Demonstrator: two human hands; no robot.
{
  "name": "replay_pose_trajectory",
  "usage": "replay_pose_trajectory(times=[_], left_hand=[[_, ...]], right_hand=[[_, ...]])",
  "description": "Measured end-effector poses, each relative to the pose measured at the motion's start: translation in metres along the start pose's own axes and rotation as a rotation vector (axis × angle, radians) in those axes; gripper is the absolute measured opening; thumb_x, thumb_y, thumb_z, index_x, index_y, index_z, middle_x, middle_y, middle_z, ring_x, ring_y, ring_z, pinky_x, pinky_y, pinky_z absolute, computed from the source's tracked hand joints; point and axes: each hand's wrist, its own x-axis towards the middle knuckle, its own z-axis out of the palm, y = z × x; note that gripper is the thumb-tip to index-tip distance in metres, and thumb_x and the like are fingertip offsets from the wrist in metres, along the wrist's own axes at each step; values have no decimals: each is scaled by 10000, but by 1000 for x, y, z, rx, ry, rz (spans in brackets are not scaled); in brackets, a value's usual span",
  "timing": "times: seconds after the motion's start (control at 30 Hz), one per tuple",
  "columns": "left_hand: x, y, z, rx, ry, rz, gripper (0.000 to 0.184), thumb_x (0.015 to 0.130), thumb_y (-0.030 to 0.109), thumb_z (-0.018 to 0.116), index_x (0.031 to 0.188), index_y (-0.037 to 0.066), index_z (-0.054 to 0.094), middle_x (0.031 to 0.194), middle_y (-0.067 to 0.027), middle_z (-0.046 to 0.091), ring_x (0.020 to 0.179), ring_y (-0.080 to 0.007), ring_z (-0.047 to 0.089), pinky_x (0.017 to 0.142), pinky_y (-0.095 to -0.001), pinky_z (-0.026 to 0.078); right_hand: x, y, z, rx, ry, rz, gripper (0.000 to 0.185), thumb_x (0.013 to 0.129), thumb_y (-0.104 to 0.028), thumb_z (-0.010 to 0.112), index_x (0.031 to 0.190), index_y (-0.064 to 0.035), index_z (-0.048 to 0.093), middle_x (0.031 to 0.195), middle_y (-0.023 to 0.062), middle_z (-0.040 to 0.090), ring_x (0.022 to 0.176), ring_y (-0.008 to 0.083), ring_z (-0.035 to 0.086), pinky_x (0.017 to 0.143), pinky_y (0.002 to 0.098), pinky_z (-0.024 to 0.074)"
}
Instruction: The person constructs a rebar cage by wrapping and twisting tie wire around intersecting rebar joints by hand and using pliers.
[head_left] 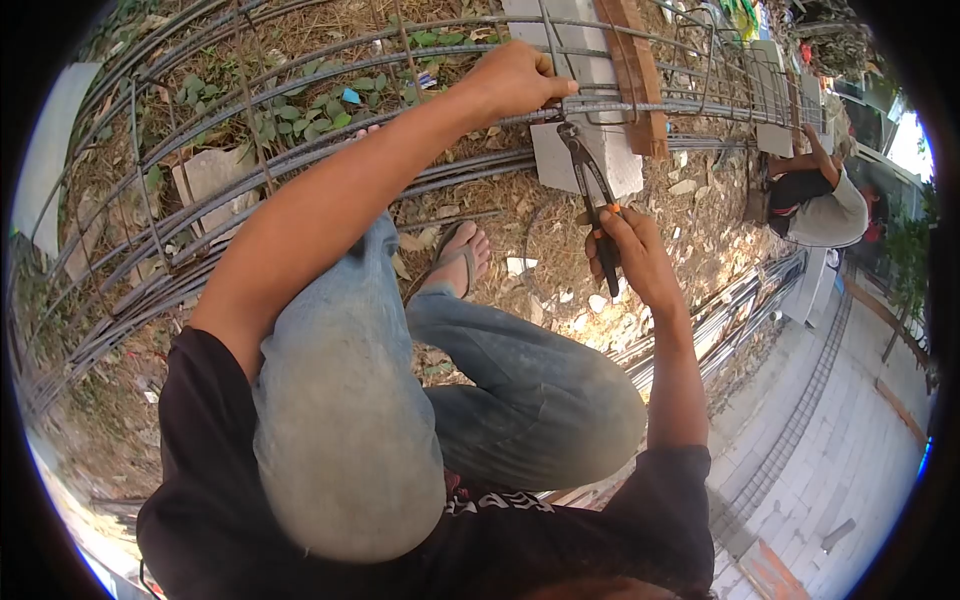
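Observation:
My right hand [630, 250] grips a pair of long-handled pincers [583, 160] with dark handles and orange marks. Their jaws point up, just under the crossing of the steel rebars [640, 107]. At that crossing my left hand [515, 85] is closed over the bars, fingers curled and thumb stretched along them. What lies between those fingers is hidden. A thin upright stirrup [550, 35] rises beside the left fingertips. Behind the bars are a pale concrete block [575, 50] and a brown wooden plank [632, 60].
Long rebars with stirrups [140, 180] curve across the left. My bent knees [350, 440] and a sandalled foot [460, 258] are below the bars. Another person [820, 200] crouches at the right. More bars [740, 310] lie beside a paved strip [810, 430].

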Motion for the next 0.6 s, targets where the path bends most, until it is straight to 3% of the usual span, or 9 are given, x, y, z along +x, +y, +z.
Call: replay_pose_trajectory(times=[0.07,0.1,0.2,0.23,0.37,0.47,0.5,0.6], left_hand=[[1,2,-1,32,-9,3,406,917,410,794,874,7,775,768,-68,704,691,-145,597,664,-355,488],[0,2,-3,49,-11,0,401,915,408,796,881,8,779,776,-71,710,696,-147,605,669,-357,493],[-1,1,-6,57,-1,17,413,910,418,795,885,7,780,759,-70,707,682,-156,624,657,-367,500],[-1,1,-6,93,-8,25,419,912,424,788,883,5,782,749,-75,706,674,-160,628,652,-370,501],[-4,8,-9,240,-11,50,447,929,437,747,871,-6,781,702,-96,690,643,-172,639,631,-382,505],[-7,12,-9,297,-30,12,458,944,428,718,876,-21,776,674,-109,668,630,-176,633,626,-386,502],[-7,13,-7,307,-43,-10,460,948,423,709,880,-27,775,666,-112,661,626,-178,629,625,-388,501],[-6,6,-3,228,21,69,458,963,412,692,924,-36,775,662,-119,650,620,-187,624,627,-390,498]], right_hand=[[8,7,-5,384,-162,55,417,1073,-320,585,1266,47,632,812,87,676,612,147,651,588,349,532],[7,2,-6,270,-91,32,374,1068,-288,597,1110,81,637,779,151,697,655,217,701,635,394,536],[3,-5,1,-93,131,-171,443,1060,-293,614,1282,90,621,807,167,722,715,246,730,683,399,543],[4,-5,-2,-177,123,-162,507,1057,-320,610,1414,39,579,818,189,725,770,303,747,725,411,550],[1,-21,-10,-510,191,-149,466,1052,-373,595,1364,-28,614,793,217,704,754,407,709,695,473,529],[2,-32,-8,-514,252,-121,467,1036,-394,618,1308,-14,619,750,208,690,698,411,693,640,487,516],[1,-39,-10,-552,221,-106,469,985,-378,697,1271,-16,614,701,169,683,651,416,681,595,479,513],[11,-37,-23,-140,-116,127,504,918,-322,774,1280,-20,596,689,142,680,613,410,668,584,458,520]])
